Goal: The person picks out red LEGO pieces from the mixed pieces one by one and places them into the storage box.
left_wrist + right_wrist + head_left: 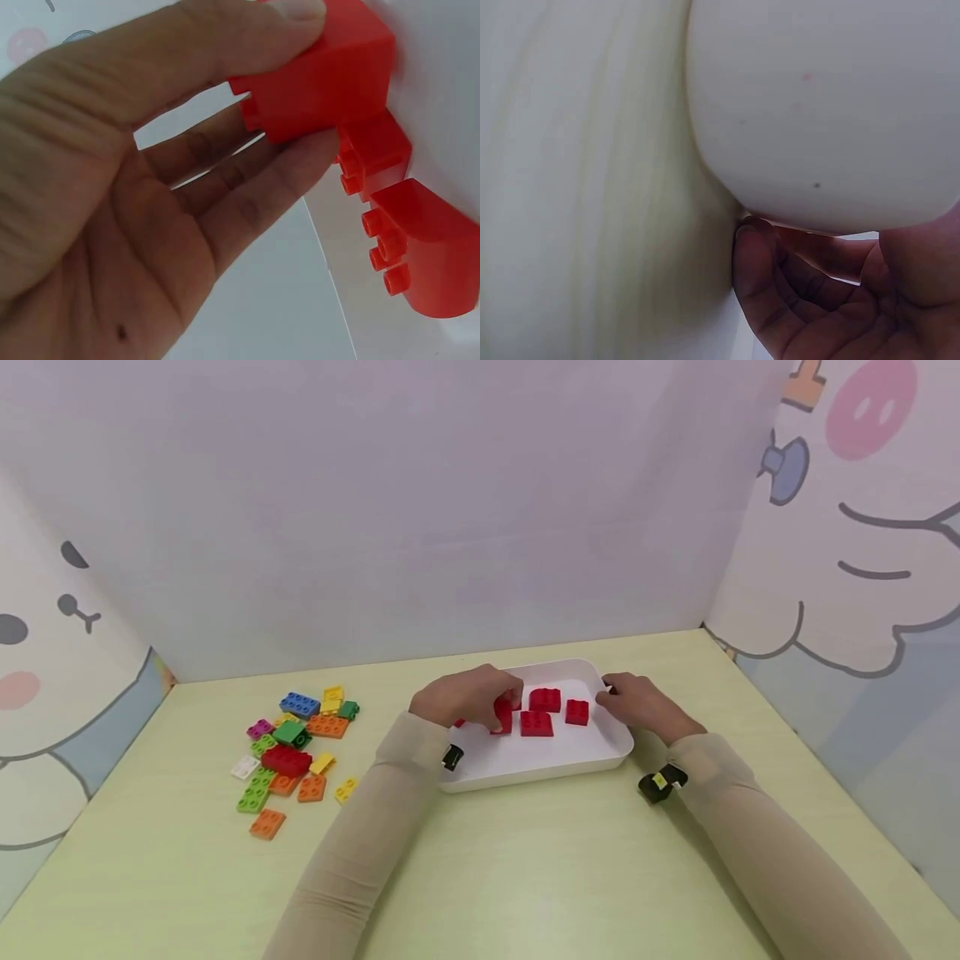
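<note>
A white tray (592, 758) stands on the table with several red toy bricks in it, among them a brick (536, 724) near the middle and a smaller brick (577, 712) to its right. Over the tray's left part, my left hand (472, 693) pinches a red brick (322, 75) between thumb and fingers. Two other red bricks, one a block with a rounded side (435, 247), lie close beside it in the left wrist view. At the tray's right end, my right hand (641, 703) grips the rim, its fingers (754, 262) curled against the outside near the tabletop.
To the left on the table (525, 868) lies a loose pile of coloured bricks, including a blue brick (300, 704), a green brick (291, 733), a red brick (287, 761) and an orange brick (267, 823). A pale cloth wall (420, 527) rises behind the tray.
</note>
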A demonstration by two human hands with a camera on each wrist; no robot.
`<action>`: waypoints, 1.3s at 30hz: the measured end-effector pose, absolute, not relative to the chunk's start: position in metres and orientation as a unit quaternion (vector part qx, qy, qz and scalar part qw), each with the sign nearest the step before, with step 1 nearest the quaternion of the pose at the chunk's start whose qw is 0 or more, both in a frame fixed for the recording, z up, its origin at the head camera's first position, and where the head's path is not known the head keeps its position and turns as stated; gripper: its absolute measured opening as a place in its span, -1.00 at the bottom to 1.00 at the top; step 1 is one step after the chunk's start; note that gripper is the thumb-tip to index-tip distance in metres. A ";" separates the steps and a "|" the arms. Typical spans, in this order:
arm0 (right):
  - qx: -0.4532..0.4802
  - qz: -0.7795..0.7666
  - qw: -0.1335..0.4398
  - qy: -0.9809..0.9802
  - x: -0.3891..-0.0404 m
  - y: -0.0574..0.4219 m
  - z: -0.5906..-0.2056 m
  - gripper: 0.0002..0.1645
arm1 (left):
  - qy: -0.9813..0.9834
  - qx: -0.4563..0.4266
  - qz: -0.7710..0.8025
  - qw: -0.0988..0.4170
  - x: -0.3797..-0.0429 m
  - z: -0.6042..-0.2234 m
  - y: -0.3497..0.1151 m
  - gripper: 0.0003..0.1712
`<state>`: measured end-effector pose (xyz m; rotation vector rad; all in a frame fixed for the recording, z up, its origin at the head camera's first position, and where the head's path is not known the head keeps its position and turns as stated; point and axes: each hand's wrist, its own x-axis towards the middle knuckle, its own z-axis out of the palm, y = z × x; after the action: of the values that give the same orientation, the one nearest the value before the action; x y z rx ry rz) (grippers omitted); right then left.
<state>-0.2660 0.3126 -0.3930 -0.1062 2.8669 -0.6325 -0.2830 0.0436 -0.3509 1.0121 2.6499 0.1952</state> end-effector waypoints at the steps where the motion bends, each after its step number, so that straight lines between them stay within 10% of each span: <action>1: -0.037 -0.214 0.102 0.971 -0.266 0.313 -0.393 -0.44 | 0.922 0.352 0.068 0.149 -0.283 -0.352 0.044 -0.57; 31: -0.027 -0.228 0.111 0.967 -0.263 0.312 -0.392 -0.43 | 0.928 0.331 0.060 0.161 -0.278 -0.353 0.045 -0.54; 39: -0.030 -0.229 0.111 0.967 -0.262 0.312 -0.391 -0.45 | 0.913 0.379 0.137 0.066 -0.267 -0.309 0.019 -0.57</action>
<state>-0.2624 0.3124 -0.3907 -0.0875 2.8395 -0.6738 -0.2671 0.0194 -0.3091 1.1422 2.7529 0.4123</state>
